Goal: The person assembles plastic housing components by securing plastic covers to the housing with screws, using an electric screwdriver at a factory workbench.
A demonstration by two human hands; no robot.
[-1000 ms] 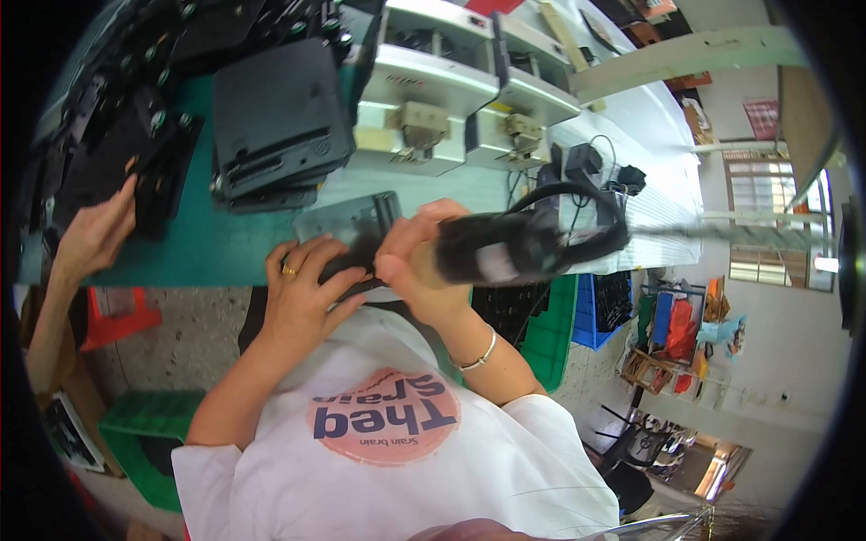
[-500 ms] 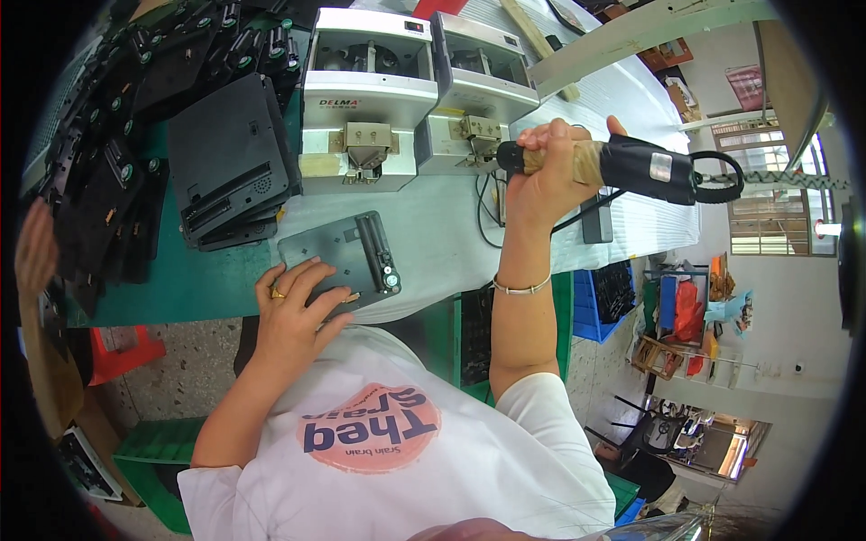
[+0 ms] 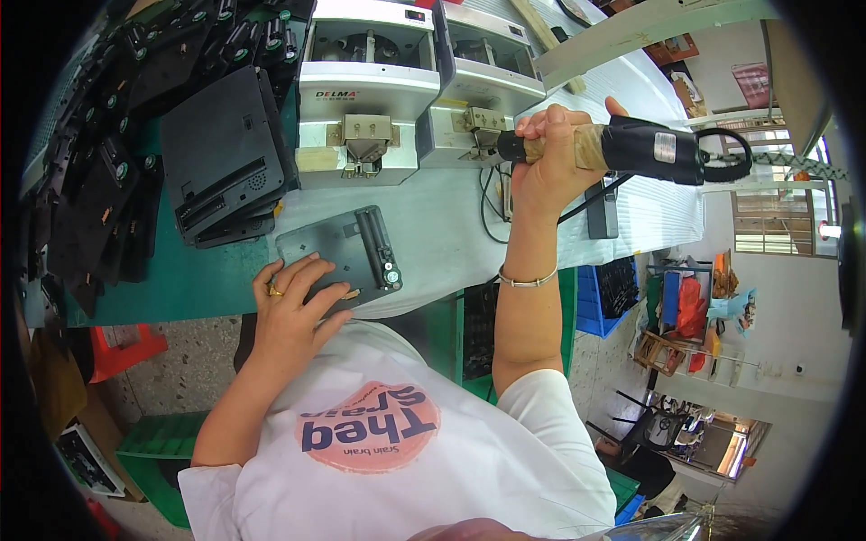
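Observation:
My right hand (image 3: 557, 167) is wrapped round a black electric screwdriver (image 3: 654, 153) with tan tape about its grip and a loop at its tail end. The tool lies nearly level, its front end close to the outlet of the right screw feeder (image 3: 485, 119); the bit's tip is hard to make out. On the left, my left hand (image 3: 293, 307) lies with spread fingers on a dark grey plastic housing (image 3: 329, 239). Along that housing's right side runs a black cylinder with a round silvery part at its near end. A small brass-coloured piece shows by my fingertips.
A second screw feeder (image 3: 365, 117) stands left of the first. Stacked dark housings (image 3: 225, 149) lie beside it, with a heap of similar black parts (image 3: 99, 180) at far left. A black cable (image 3: 595, 200) crosses the white table cover. Blue crate (image 3: 591, 311) below the table's right side.
Another person's hand at the far left edge has gone out of view. My right hand and the screwdriver have shifted slightly; my left hand stays on the housing.

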